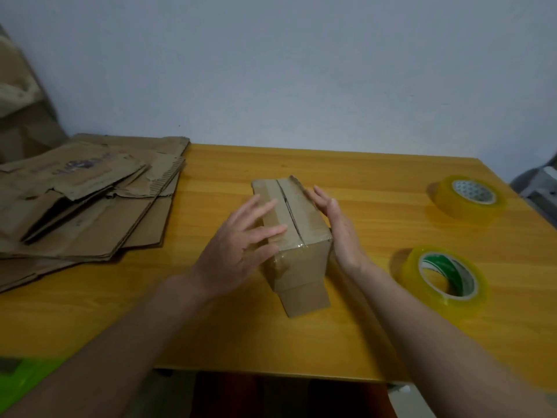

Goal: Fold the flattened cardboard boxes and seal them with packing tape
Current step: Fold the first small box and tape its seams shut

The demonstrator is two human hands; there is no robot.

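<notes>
ok, both hands flat-fingered on the folded box (297, 218), left hand (241, 251) across its top flap, right hand (340, 227) against its right side, gripping nothing.

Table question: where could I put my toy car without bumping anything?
Bare table runs along the far edge behind the box, and along the near edge under the arms. The left side is crowded with flat cardboard; the right holds two tape rolls.
</notes>
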